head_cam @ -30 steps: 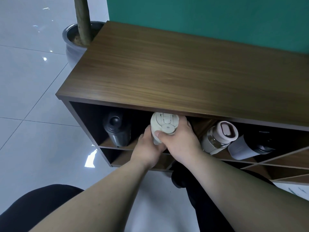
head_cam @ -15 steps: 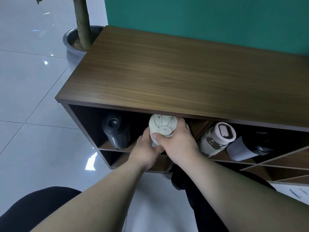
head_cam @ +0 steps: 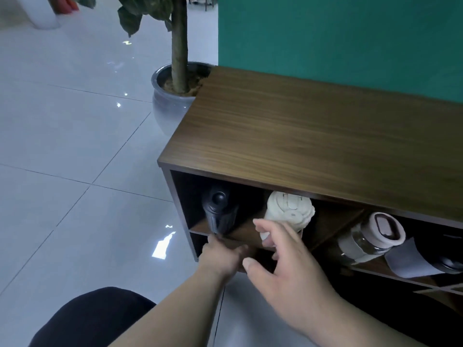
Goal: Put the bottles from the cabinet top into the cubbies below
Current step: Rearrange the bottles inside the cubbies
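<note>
A glossy pale tiled floor (head_cam: 62, 151) fills the frame from 7 to 11 o'clock, with dark grout lines and bright ceiling reflections. A flat teal wall (head_cam: 338, 38) takes up 12 to 2 o'clock. Against it stands a walnut-grain cabinet (head_cam: 180, 204); its top, the tabletop (head_cam: 313, 146), is bare wood running from centre out to 3 o'clock. At 11 o'clock of the cabinet's left rear corner sits a grey glazed plant pot (head_cam: 165, 103), touching or just beside that corner, with a straight brown trunk (head_cam: 179, 43) rising to dark leaves at the upper edge.

Under the tabletop, slanted dividers split the cabinet into cubbies, and 4 bottles lie there with caps facing outward. From 9 toward 3 o'clock: a black bottle (head_cam: 219, 211) in the leftmost cubby, a cream bottle (head_cam: 288, 214) in the next, a clear glass bottle with a pink lid (head_cam: 368, 236), and a grey-sleeved bottle with a dark cap (head_cam: 411, 259), partly cut by the frame edge.

The left hand (head_cam: 223, 254) rests its fingertips on the shelf edge below the black bottle, holding nothing. The right hand (head_cam: 283, 256) is spread wide and empty, just in front of the cream bottle; motion blur hides whether a fingertip touches it. A dark-clothed knee (head_cam: 92, 319) sits at 7 o'clock.
</note>
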Tool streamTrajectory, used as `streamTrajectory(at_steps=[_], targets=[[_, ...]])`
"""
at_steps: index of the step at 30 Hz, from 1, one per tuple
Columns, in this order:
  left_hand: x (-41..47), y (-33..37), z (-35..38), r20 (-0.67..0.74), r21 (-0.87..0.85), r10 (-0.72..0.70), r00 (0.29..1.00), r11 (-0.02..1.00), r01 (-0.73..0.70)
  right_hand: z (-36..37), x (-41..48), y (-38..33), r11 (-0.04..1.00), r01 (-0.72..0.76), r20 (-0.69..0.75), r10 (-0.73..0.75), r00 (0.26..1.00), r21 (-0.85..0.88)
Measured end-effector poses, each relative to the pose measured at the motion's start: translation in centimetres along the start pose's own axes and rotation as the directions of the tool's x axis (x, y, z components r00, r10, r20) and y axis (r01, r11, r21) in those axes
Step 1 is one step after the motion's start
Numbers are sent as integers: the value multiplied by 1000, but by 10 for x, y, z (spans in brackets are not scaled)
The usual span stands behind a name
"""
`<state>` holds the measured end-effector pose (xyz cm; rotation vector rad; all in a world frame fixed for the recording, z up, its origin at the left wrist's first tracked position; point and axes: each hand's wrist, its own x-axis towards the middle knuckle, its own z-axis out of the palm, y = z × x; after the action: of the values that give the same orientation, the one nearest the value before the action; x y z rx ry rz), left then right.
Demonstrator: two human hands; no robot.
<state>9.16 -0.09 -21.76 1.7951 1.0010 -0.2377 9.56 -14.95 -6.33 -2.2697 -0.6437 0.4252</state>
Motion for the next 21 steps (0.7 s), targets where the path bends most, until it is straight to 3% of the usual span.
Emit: streamTrajectory(at_steps=[3, 7, 21], targets=[[-4, 7, -13, -146, -154, -28, 989, 988, 6, 17, 22, -9, 993, -85, 76, 79, 994, 77], [-14, 24, -25, -147, -143, 17, 989, 989, -38, 45, 68, -12, 967, -221, 32, 219, 975, 123], [1, 36, -20, -258, -171, 42, 965, 981, -88, 62, 129, 12, 935, -260, 23, 262, 965, 241]])
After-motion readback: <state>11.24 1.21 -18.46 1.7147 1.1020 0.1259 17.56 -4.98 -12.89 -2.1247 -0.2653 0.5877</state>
